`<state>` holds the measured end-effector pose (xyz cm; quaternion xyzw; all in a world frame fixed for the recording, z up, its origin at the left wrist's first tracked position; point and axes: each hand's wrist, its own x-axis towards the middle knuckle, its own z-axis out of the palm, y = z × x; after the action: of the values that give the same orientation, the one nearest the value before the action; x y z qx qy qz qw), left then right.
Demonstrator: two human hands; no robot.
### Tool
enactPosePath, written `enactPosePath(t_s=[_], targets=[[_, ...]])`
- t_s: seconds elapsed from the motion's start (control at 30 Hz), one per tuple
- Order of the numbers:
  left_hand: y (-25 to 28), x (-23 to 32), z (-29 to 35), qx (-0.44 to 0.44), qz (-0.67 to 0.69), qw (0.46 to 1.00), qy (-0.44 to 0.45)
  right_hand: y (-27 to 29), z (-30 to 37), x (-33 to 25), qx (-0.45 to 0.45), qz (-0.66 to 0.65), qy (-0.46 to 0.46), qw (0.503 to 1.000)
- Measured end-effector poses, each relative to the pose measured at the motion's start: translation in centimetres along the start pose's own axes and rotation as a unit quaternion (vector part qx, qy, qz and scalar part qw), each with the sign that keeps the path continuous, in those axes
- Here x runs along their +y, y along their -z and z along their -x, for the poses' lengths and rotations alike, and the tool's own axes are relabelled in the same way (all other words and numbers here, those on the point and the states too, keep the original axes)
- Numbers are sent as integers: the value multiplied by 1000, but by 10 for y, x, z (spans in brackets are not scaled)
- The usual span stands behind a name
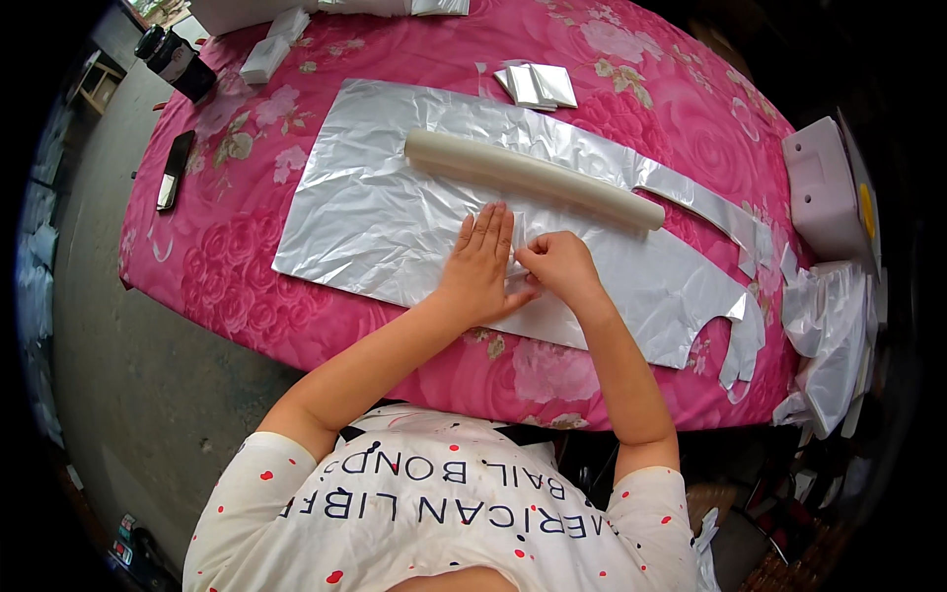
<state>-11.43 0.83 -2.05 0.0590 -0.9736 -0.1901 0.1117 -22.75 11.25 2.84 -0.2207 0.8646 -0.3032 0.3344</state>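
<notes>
Silvery plastic sheet (350, 187) lies flat and slightly wrinkled on the bench (454, 385), beneath a long pale tube (533, 178) that rests across it at a slant. On the near side of the tube, the left hand (483, 261) is laid flat on the sheet, fingers straight and side by side, thumb held apart from them. Also on the tube's near side, just beside that hand, the right hand (557, 261) is curled with thumb and forefinger drawn together over the sheet; I cannot tell whether plastic is caught between them. To the right of the tube, the sheet ends in strips with a rounded cutout. Beyond the tube sit folded silvery packets (538, 87); well to its left are a phone (176, 170) and a dark bottle (178, 64). Far to its right stand a pale box (827, 187) and crumpled clear plastic (827, 316). Pink flowered cloth (237, 257) covers the bench on all sides of the tube.
</notes>
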Motion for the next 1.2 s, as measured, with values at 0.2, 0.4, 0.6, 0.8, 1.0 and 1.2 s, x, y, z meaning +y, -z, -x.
enactPosePath(t_s=[0.2,0.4,0.6,0.8,1.0,1.2], targets=[[4,-4,2,35,22,999,-6,15,24,-2,89,264,52,959],[34,-3,35,159,234,957,60,-2,8,-24,171,257,362,880],[86,-17,159,-237,646,602,405,-78,-11,-14,113,251,385,881],[73,-18,242,-90,702,448,546,-169,73,-42,17,124,386,914],[69,-12,238,-56,582,581,566,-185,105,-56,-143,61,495,855],[136,-7,181,-68,194,941,270,-98,58,-58,-128,116,574,800]])
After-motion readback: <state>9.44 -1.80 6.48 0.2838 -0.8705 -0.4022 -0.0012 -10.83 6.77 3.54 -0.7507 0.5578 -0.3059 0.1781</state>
